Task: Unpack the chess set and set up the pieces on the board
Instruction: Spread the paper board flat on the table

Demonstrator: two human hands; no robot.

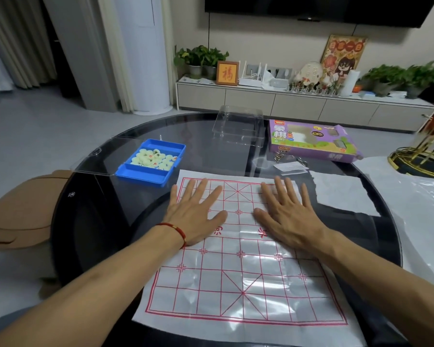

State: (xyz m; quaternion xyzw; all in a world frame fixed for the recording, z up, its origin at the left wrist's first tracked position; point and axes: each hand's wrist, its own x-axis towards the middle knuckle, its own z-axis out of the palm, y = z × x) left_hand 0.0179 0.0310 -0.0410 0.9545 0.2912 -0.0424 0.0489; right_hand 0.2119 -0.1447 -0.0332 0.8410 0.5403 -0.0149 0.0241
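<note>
Left hand (196, 214) + right hand (286, 216) flat, fingers spread, palms pressing far half of board sheet (236, 284) on round table (98, 221); prob. smoothing creases so pieces sit level. Hands apart, gripping nothing. Pieces (153, 159) in blue tray (148, 175), just beyond board's far-left corner, lid open. Clear insert (238, 128), purple box (311, 144) far side; nothing blocks reach to tray.

White sheet board (238, 279), red grid, flat on table — pale round pieces (153, 159) heaped in open blue case (145, 175).
</note>
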